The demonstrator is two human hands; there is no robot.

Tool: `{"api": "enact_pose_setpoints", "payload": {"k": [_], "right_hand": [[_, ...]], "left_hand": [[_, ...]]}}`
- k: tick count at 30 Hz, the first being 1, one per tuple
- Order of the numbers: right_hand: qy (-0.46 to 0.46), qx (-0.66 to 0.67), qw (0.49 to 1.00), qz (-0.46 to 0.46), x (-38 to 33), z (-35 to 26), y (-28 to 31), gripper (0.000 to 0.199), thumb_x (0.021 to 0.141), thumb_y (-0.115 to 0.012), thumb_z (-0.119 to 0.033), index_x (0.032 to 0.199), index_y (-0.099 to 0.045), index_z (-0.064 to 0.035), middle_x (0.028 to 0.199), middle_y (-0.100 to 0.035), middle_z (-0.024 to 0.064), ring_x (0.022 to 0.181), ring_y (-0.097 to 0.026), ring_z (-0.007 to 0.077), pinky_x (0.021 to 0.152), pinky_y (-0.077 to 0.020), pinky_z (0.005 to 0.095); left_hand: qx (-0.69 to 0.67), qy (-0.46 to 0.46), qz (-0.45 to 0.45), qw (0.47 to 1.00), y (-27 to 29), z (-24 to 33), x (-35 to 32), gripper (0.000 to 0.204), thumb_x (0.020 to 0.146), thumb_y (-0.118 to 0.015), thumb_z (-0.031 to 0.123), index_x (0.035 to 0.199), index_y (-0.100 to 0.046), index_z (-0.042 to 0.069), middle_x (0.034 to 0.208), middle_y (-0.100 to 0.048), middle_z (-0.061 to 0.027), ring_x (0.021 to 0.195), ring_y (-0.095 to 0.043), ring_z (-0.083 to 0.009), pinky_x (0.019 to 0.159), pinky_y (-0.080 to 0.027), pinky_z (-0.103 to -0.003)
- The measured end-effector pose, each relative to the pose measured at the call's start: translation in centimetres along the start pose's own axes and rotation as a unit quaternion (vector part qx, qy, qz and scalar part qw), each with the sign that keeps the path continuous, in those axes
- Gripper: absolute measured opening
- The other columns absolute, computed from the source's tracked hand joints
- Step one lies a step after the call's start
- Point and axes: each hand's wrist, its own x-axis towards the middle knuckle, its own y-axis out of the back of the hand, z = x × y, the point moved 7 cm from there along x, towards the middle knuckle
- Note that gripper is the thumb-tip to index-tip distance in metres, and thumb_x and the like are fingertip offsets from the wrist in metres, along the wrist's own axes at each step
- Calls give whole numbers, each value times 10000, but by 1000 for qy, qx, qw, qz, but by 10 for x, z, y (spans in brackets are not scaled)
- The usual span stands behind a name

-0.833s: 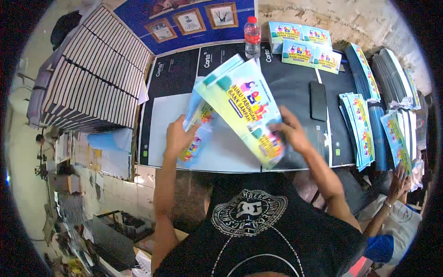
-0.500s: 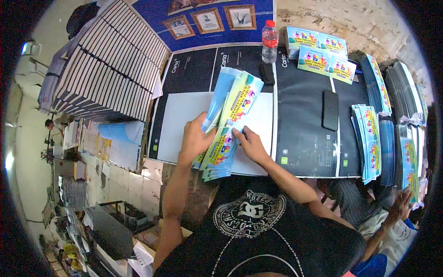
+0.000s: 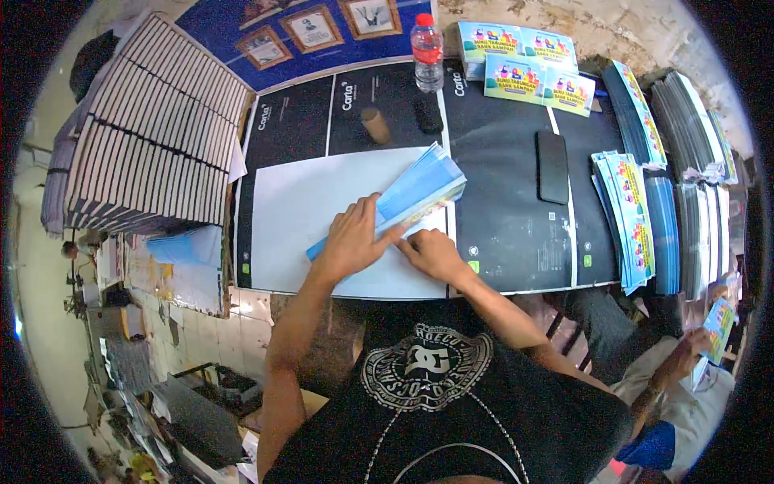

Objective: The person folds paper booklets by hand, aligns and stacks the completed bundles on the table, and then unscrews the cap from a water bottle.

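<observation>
A bundle of folded printed sheets (image 3: 423, 187), pale blue outside with a colourful printed edge, lies slanted over a white board (image 3: 282, 206). My left hand (image 3: 355, 238) grips the bundle across its middle, its fingers over the blue side. Close beside it, my right hand (image 3: 435, 256) is curled, with thumb and fingers pinching the near edge of the same sheets. Its fingertips are partly hidden. Beyond the bundle stand a short brown cylinder (image 3: 375, 126) and a small black object (image 3: 428, 114) whose kind I cannot make out.
Banded book blocks (image 3: 157, 121) rise at the left. A red-capped water bottle (image 3: 428, 56) stands at the back, beside stacked printed covers (image 3: 516, 79). To the right lie a black phone (image 3: 552, 168) and more cover stacks (image 3: 629, 218). A co-worker's hand (image 3: 685, 355) holds covers at far right.
The bundle has turned over from its printed face to its blue side and come lower onto the board. Both hands have moved with it. The brown cylinder has come into view.
</observation>
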Motion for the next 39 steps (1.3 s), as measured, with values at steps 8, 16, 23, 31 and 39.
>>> {"api": "enact_pose_setpoints", "payload": {"k": [8,16,23,31,39], "right_hand": [[223,-115,914,318,-63,-70,107,684,789,-757,-158,1412,-512,-17,1429,-534,197,1282,-531,380,1036,-416,534],[234,-25,956,174,-16,5,147,1267,646,-928,-311,1602,-139,-50,1660,-167,191,1528,-192,335,1235,-180,435],[170,124,974,83,21,51,131,1118,608,-936,-289,1513,-330,-36,1469,-465,208,1370,-450,320,1162,-337,408],[125,202,960,149,20,79,119,781,665,-921,-180,1310,-509,-23,1207,-622,125,1170,-573,239,1053,-424,376],[105,263,956,77,15,95,112,815,743,-865,-152,1431,-464,20,1334,-608,151,1249,-557,251,1114,-389,393]], "left_hand": [[62,-12,53,997,-3,6,1,922,772,-793,454,1449,-372,-11,1312,-549,-195,1186,-551,-352,944,-435,-483],[72,3,38,997,-8,-5,2,674,792,-778,452,1220,-527,-5,1050,-673,-195,863,-677,-366,751,-529,-457],[74,-109,28,991,-20,15,-6,599,835,-734,497,1188,-552,49,1017,-679,-177,902,-675,-372,781,-528,-477],[-9,56,-5,998,23,-61,-80,690,773,-818,387,1299,-537,40,1197,-636,-185,1113,-630,-350,966,-487,-485],[-437,183,140,870,-49,-116,-134,994,669,-921,138,1496,-385,13,1473,-495,-167,1355,-474,-255,1143,-381,-405]]}}
